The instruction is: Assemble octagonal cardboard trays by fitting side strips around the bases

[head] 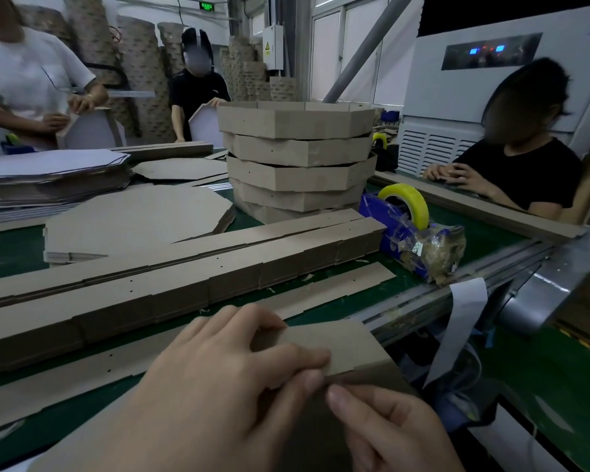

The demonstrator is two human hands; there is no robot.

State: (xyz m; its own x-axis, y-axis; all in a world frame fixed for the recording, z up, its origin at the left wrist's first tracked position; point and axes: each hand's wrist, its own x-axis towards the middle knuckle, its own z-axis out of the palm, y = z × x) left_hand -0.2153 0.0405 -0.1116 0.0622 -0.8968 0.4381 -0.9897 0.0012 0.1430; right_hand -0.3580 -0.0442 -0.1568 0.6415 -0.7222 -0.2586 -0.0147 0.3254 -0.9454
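Now | left hand (239,362) and right hand (389,430) both pinch side strip (341,345) (bent at a crease) | over table (406,310) edge

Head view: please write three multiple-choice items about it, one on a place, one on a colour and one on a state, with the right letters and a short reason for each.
1. Where does the tape dispenser stand relative to the stack of trays?
A. left of it
B. right of it
C. on top of it

2. What colour is the tape roll?
A. red
B. yellow
C. black

3. What is the state of the nearest side strip?
A. lying untouched
B. pinched by both hands
C. wrapped around a base

1 B: it sits to the stack's right.
2 B: the roll is plainly yellow.
3 B: the left hand and the right hand both pinch it.
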